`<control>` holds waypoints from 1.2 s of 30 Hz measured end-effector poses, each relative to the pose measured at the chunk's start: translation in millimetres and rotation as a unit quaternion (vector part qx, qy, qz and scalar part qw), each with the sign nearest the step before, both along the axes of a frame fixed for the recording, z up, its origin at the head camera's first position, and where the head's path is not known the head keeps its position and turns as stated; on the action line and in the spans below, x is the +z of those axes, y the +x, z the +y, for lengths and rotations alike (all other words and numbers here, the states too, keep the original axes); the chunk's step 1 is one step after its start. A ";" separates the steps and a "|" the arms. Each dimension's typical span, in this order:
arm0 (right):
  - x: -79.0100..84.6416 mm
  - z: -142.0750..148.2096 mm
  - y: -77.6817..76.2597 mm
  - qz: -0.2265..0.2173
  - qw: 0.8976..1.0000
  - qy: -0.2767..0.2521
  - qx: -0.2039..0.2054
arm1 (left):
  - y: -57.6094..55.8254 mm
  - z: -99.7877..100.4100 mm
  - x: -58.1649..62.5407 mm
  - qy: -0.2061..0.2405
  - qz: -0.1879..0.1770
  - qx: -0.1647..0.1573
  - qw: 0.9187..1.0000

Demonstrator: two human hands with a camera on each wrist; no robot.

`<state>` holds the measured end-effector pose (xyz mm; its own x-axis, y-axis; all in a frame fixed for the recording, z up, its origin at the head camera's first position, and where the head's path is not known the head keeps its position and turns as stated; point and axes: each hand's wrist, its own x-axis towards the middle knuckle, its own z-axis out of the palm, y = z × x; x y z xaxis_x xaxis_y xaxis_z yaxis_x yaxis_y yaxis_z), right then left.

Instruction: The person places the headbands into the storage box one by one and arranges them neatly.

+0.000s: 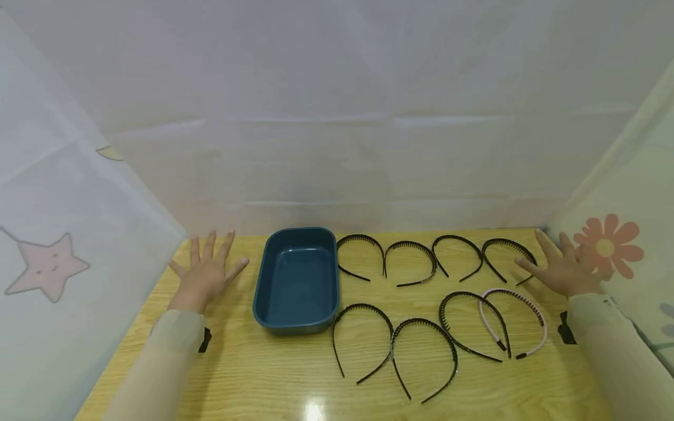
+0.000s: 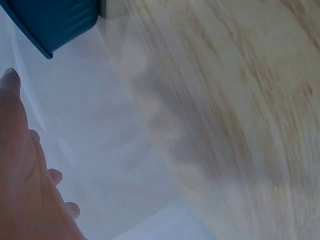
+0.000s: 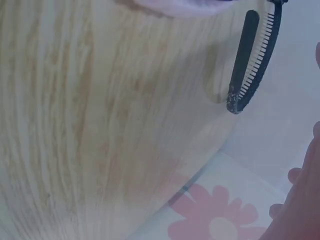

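Note:
My left hand (image 1: 204, 279) is spread with straight fingers at the table's left side, left of a dark blue rectangular tub (image 1: 299, 286). Nothing is in it. On the far right, my right hand (image 1: 566, 270) is also spread and holds nothing; its thumb is close to a black toothed headband (image 1: 508, 241) in the back row. Several more black headbands lie in two rows right of the tub, such as one at the back (image 1: 411, 243) and one in front (image 1: 425, 320). A pink headband (image 1: 542, 318) overlaps a black headband (image 1: 444, 313) at the front right.
The wooden table (image 1: 253, 380) is walled by a pale cloth (image 1: 347, 164) behind and at both sides. A pink star (image 1: 47, 266) is printed on the left cloth, a red flower (image 1: 608, 245) on the right. The tub's inside shows only its bare floor.

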<state>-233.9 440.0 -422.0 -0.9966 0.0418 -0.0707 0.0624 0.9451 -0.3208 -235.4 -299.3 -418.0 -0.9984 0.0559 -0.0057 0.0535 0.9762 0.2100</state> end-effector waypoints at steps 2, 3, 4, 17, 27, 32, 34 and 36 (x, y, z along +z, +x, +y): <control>-0.7 0.1 -1.8 0.000 1.000 -0.004 0.004 | 4.4 2.9 0.1 0.003 0.010 -0.008 1.000; -1.4 0.1 -2.9 0.002 1.000 -0.003 0.006 | 7.0 4.5 -0.3 0.004 0.016 -0.013 1.000; -2.5 0.2 -3.8 0.007 1.000 -0.004 0.005 | 10.2 6.6 -0.6 0.005 0.020 -0.019 1.000; -18.4 4.6 -14.5 0.001 0.988 -0.138 -0.077 | 51.7 33.9 -10.7 0.072 0.007 -0.076 0.995; -26.0 5.2 -15.8 -0.013 0.983 -0.136 -0.125 | 62.3 54.0 -12.0 0.080 0.009 -0.123 0.989; -28.1 4.6 -16.5 -0.016 0.974 -0.168 -0.150 | 63.5 58.7 -12.8 0.076 0.010 -0.136 0.988; -28.4 6.1 -17.9 -0.015 0.973 -0.170 -0.153 | 63.5 59.0 -13.0 0.075 0.009 -0.137 0.988; -28.8 8.8 -19.5 -0.011 0.974 -0.167 -0.152 | 63.3 59.0 -12.8 0.072 0.011 -0.137 0.988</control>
